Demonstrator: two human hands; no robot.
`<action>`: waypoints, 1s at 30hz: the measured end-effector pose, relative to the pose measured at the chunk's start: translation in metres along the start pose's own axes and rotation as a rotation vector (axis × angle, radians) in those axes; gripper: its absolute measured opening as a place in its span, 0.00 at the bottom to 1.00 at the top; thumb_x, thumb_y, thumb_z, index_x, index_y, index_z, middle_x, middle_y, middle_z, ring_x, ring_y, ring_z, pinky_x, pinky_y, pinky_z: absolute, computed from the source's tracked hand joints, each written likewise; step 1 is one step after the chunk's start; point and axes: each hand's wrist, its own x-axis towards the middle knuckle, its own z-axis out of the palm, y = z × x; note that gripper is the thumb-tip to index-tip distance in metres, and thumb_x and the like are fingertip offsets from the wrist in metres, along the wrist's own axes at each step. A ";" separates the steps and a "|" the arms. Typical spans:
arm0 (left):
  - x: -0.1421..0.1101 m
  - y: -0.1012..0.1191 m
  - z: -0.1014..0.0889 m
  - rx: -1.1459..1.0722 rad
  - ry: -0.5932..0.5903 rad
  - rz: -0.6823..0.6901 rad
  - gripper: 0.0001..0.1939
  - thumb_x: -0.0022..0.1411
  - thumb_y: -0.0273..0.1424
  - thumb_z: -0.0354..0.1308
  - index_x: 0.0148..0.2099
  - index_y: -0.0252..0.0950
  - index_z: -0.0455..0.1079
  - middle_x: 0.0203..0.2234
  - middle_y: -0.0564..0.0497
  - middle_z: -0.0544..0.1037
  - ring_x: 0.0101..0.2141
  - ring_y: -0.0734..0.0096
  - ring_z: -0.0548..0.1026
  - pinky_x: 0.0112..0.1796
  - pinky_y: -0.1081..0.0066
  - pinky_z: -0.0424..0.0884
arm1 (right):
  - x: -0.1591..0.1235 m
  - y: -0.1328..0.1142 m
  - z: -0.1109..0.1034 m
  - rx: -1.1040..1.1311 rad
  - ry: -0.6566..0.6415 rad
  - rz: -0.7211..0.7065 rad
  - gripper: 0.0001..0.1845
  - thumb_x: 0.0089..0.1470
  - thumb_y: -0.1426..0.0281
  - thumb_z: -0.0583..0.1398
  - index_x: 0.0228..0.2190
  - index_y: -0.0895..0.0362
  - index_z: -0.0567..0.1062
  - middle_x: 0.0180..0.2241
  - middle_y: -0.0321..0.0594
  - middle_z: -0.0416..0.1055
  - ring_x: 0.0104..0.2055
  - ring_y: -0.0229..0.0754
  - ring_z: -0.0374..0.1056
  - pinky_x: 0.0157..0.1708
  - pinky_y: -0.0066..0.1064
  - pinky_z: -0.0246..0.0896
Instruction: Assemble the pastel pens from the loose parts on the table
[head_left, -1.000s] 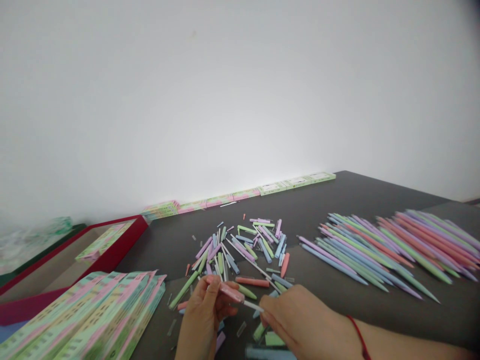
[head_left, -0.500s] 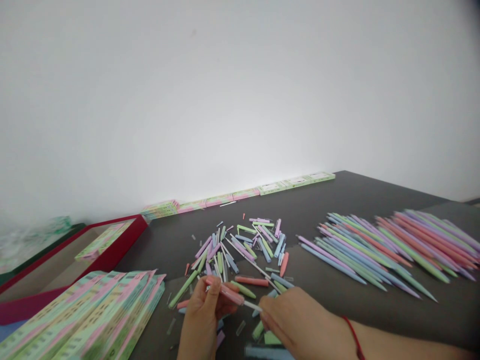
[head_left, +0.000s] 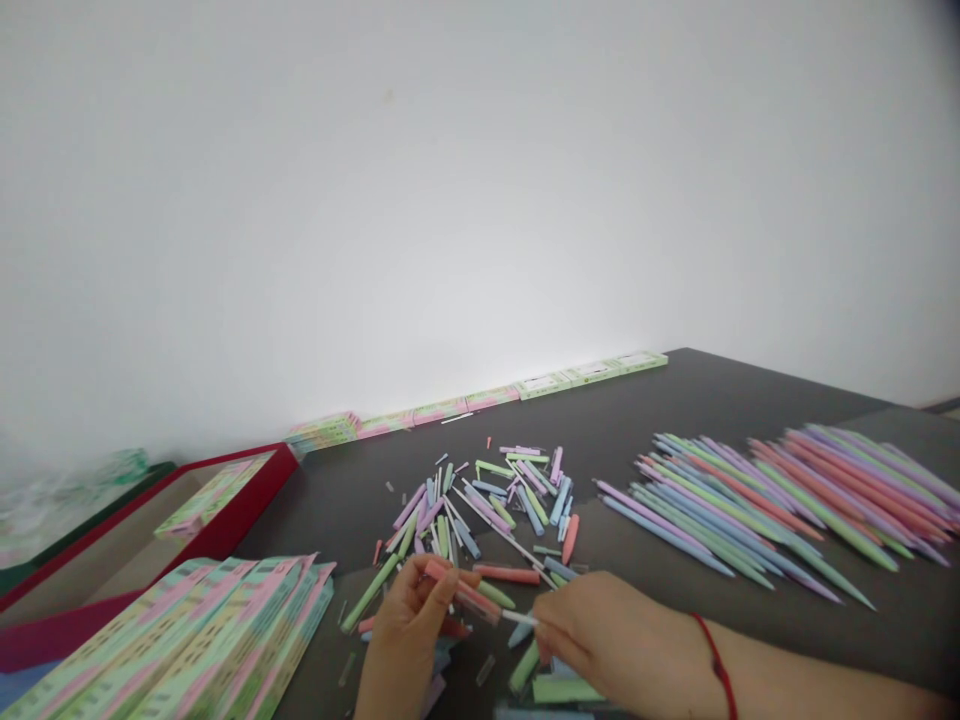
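- left hand (head_left: 409, 632): grip closed, thumb and fingers around a pink pen barrel (head_left: 462, 592), held tilted with its open end toward the right hand
- right hand (head_left: 600, 655): grip closed, fingertips (head_left: 537, 630) pinching the far end of a thin white refill (head_left: 520, 618); refill lined up with the barrel, its near end at or inside the barrel mouth, can't tell which
- hands held close and in line, likely so the two parts stay coaxial
- loose pile of pastel pen parts (head_left: 480, 510): just ahead of the hands, within easy reach
- assembled-looking pastel pens (head_left: 772, 510): right side, roughly parallel, tips toward the front right, well apart from the pile, probably to avoid mix-ups
- stack of printed pastel cards (head_left: 202, 640): front left, beside left hand
- red tray (head_left: 225, 520): behind the cards, holding more cards
- row of small boxes (head_left: 480, 400): along the far edge of the dark worktop (head_left: 675, 400)
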 end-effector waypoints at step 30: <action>-0.010 0.043 -0.028 1.053 -0.394 0.198 0.07 0.60 0.30 0.48 0.34 0.41 0.67 0.28 0.51 0.77 0.30 0.64 0.74 0.31 0.72 0.60 | 0.013 0.031 0.015 -0.332 0.087 0.128 0.08 0.56 0.76 0.52 0.30 0.59 0.72 0.26 0.45 0.75 0.29 0.47 0.73 0.26 0.29 0.59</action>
